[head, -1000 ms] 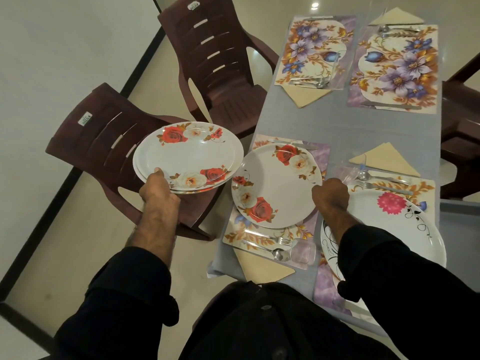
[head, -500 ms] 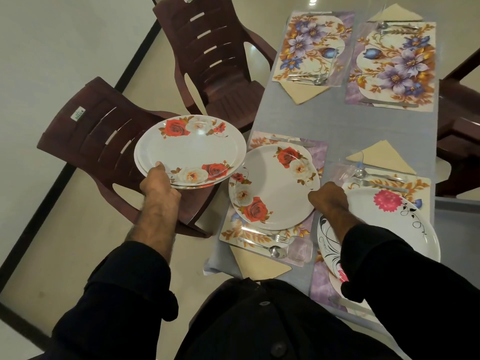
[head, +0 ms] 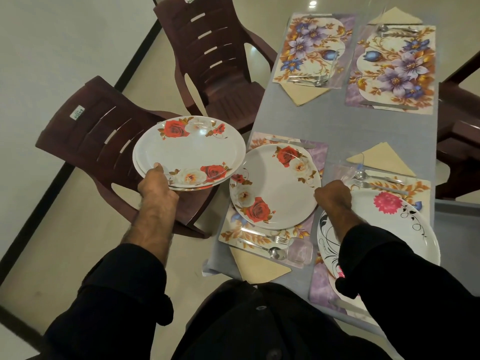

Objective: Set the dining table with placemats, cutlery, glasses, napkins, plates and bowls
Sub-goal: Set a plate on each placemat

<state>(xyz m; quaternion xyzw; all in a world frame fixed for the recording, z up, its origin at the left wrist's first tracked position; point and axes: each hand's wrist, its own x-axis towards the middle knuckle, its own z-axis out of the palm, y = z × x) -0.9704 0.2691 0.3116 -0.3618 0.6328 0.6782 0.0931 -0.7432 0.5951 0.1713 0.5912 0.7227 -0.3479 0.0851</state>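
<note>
Rose plate unmoved on placemat since last second; right hand at its rim, grip unclear; left hand grips plate stack: far placemats next.

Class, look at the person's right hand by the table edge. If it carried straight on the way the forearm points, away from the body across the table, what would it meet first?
Probably the fork and spoon lying just beyond the right hand, then the folded napkin. Depth is unclear from this single view, so the rose plate beside it could be touched first.
</note>
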